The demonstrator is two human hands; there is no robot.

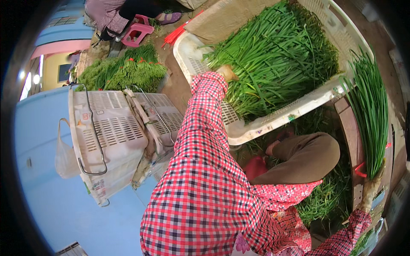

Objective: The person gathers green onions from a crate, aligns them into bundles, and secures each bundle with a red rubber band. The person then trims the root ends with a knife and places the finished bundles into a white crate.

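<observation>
My left hand reaches into a large white plastic crate and touches the stem ends of a heap of garlic chives. Green leaves cover part of its fingers, so its grip is not plain. Far to the right, my right hand is closed about the stem end of a long bundle of garlic chives lying along a wooden board. A red tie shows beside the bundle's lower part, and a bit of red shows on its other side.
Two white crates with wire handles stand at left by the blue wall. Tied green bundles lie behind them. Red ties rest by the crate. Another person sits near a pink stool. Loose greens cover the floor by my knee.
</observation>
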